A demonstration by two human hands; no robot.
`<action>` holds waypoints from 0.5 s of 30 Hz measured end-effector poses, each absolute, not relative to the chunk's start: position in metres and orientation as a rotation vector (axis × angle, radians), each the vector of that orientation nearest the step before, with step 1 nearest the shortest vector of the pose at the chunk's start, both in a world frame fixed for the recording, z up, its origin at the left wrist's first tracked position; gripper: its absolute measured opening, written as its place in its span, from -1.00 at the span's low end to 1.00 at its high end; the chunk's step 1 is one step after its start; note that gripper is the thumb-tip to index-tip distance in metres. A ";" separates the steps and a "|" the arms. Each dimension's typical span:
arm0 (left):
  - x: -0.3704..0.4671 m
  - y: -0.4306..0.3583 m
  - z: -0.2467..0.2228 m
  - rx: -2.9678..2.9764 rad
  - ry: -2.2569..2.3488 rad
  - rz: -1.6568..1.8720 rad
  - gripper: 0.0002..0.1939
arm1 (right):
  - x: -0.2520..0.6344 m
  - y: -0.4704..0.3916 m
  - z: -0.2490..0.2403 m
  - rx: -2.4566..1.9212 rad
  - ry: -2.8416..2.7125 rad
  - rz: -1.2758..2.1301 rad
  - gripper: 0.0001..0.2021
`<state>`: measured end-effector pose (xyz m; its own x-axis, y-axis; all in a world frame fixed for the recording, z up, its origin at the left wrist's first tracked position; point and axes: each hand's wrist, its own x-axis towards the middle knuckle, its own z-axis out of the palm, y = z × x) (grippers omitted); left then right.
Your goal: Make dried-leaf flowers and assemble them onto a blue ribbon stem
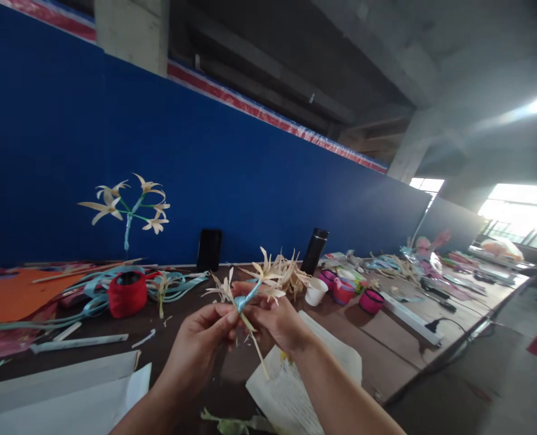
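Over the table, my left hand (pixel 207 331) pinches the blue-wrapped joint of a flower stem (pixel 245 302). My right hand (pixel 279 317) closes round the same stem from the right, its fingers partly behind the flowers. Cream petals (pixel 268 272) spread above the hands, and a thin bare stick (pixel 259 356) points down below them. Beneath my right forearm lies a printed paper sheet (pixel 290 386). Against the blue partition at the left stands a finished-looking branch of cream flowers (pixel 127 220) on a blue-wrapped stem.
A red fabric-covered cup (pixel 127 294), blue ribbons (pixel 91 290) and orange paper (pixel 23 293) lie left. A black phone (pixel 209 249) and black bottle (pixel 315 251) stand behind. Right are a white cup (pixel 316 292), pink rolls (pixel 371 300) and a power strip (pixel 411 317).
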<state>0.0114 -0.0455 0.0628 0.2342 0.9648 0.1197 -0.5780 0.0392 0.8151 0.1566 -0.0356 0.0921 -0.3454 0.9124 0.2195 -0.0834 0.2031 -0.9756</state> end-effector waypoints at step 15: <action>0.007 -0.045 0.061 1.047 0.603 1.295 -0.79 | 0.151 -0.024 0.085 -0.886 -1.577 1.009 -0.84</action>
